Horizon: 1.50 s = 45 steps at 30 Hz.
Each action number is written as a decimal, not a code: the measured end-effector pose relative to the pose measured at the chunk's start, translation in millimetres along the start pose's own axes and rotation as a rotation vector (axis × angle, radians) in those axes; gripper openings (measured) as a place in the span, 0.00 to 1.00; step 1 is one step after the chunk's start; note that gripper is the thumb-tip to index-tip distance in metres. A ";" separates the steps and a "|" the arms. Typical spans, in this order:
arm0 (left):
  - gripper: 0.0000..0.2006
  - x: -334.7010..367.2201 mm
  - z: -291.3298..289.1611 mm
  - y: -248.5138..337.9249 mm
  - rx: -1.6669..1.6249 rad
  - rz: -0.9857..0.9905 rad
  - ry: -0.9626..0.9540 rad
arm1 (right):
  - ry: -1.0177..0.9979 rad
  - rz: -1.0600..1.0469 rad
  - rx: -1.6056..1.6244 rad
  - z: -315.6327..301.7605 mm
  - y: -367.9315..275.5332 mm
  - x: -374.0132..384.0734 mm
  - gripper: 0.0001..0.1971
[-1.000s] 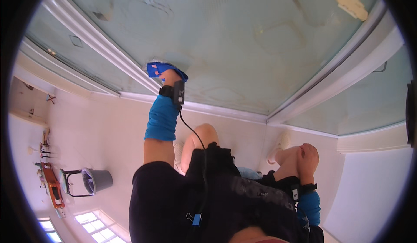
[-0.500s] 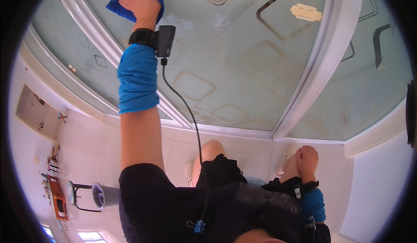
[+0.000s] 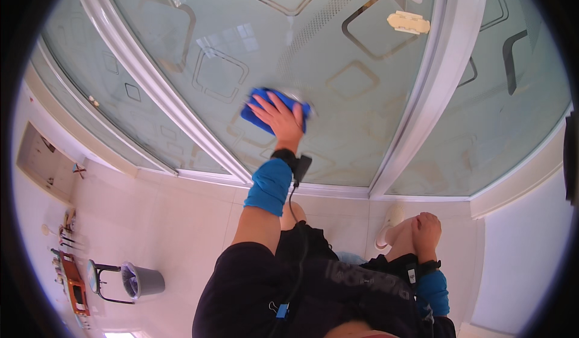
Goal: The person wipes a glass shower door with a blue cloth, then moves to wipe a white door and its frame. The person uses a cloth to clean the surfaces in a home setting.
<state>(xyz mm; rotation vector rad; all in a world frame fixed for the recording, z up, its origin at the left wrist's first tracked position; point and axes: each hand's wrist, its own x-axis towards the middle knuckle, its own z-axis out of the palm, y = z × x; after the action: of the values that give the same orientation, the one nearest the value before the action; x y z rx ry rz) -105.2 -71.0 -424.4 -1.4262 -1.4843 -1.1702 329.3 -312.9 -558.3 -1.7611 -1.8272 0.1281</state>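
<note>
My left hand (image 3: 283, 121) presses a folded blue cloth (image 3: 259, 118) flat against a frosted glass door panel (image 3: 301, 66). Its fingers are spread over the cloth, and the cloth's far edge is blurred by motion. A black wrist strap with a small black box and cable sits below that hand, above a blue sleeve (image 3: 269, 184). Down at the right, my right hand (image 3: 427, 232) lies over my bent knee with its fingers draped and no object visible in it. Another blue sleeve (image 3: 433, 293) covers that forearm.
White frames (image 3: 422, 96) border the glass panels. A cream plastic fitting (image 3: 409, 22) is fixed to the glass at upper right. Behind on the left stand a grey bin (image 3: 145, 280), a stool (image 3: 105, 283) and a reddish-brown wooden piece of furniture (image 3: 74, 283). A black cable (image 3: 304, 235) runs down my front.
My left hand has drawn the blue cloth down and rightward across the glass, from the upper left to the panel's lower middle. My right hand stays on the knee.
</note>
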 end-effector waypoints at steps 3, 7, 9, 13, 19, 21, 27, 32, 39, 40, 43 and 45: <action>0.36 -78.9 3.3 -2.0 0.133 0.304 -0.416 | 0.019 0.003 -0.014 0.0 -0.4 0.1 0.06; 0.32 -127.1 0.5 -22.8 0.138 0.803 -0.667 | 0.013 0.013 -0.026 -0.1 -2.0 -3.7 0.06; 0.31 -113.2 0.4 -32.2 0.158 0.959 -0.666 | -0.004 0.015 -0.020 -0.8 -2.1 -4.8 0.07; 0.29 -26.2 -4.6 -29.2 0.058 1.070 -0.658 | 0.026 0.036 -0.027 -1.8 -0.5 -0.7 0.06; 0.29 163.5 -45.1 20.7 0.051 0.824 -0.315 | 0.050 0.043 -0.018 -4.5 4.5 6.4 0.07; 0.32 226.7 -53.0 42.2 0.028 0.696 -0.003 | 0.066 0.054 -0.027 -6.1 6.3 7.4 0.07; 0.39 348.6 -39.9 116.2 -0.004 0.342 0.436 | -0.047 0.096 -0.067 -11.2 15.1 11.4 0.06; 0.35 320.7 -21.1 161.4 0.000 0.525 0.492 | 0.068 0.063 -0.007 -11.2 27.2 13.1 0.07; 0.32 175.4 0.8 147.3 0.038 0.605 0.095 | 0.134 0.029 0.035 -12.9 33.0 18.0 0.07; 0.32 153.7 5.9 145.6 0.054 0.624 0.020 | 0.153 0.032 0.055 -13.3 32.2 19.5 0.06; 0.31 90.3 18.0 141.2 0.021 0.852 -0.392 | 0.094 -0.003 0.022 -13.2 28.4 20.6 0.06; 0.33 52.8 21.5 134.8 -0.036 1.084 -0.499 | 0.078 -0.045 -0.030 -10.9 26.1 19.4 0.06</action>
<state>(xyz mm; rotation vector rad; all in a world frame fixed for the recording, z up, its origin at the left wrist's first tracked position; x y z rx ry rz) 25.3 -40.1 -365.8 -2.2053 -0.6996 -0.1637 358.5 -295.2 -554.7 -1.7198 -1.8199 0.0146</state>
